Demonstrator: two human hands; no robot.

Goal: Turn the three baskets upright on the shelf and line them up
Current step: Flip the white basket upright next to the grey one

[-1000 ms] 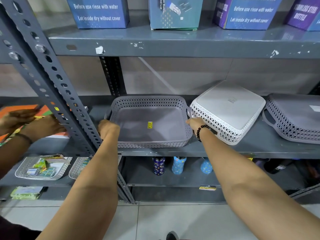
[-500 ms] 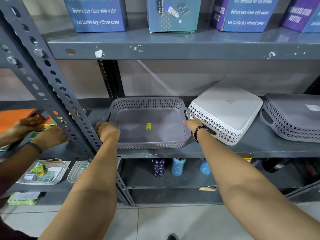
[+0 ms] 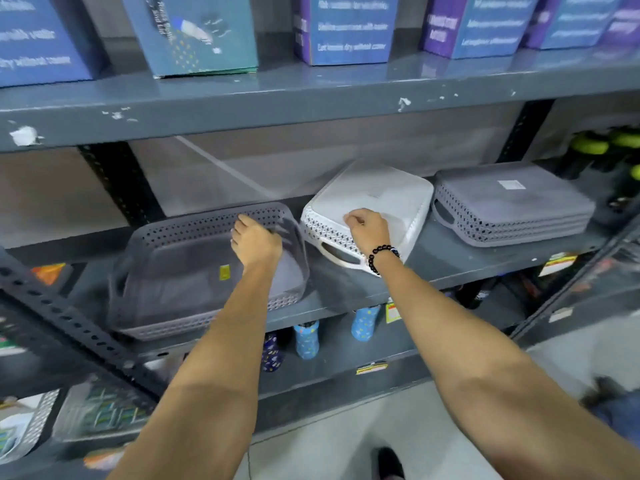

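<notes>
A grey perforated basket [image 3: 166,271] stands upright at the left of the middle shelf [image 3: 450,258], a yellow sticker on its floor. My left hand [image 3: 254,239] hovers over its back right corner, fingers apart, holding nothing. To its right a white basket [image 3: 391,192] lies upside down and tilted, one handle hole facing me. My right hand [image 3: 363,226], a black bead bracelet at the wrist, rests on its upturned base with fingers curled. Further right a second grey basket [image 3: 512,209] lies upside down; it looks like several stacked together.
A slanted perforated steel post [image 3: 69,327] crosses the lower left in front of the shelf. Printed boxes [image 3: 197,32] fill the upper shelf. Patterned bottles [image 3: 306,339] stand on the shelf below, mesh trays [image 3: 27,424] at lower left. Green-capped bottles [image 3: 588,147] sit far right.
Both hands let go of the upright grey basket's sides and moved right. My right hand now lies on the white basket. The view swung right, and another person's hands left it.
</notes>
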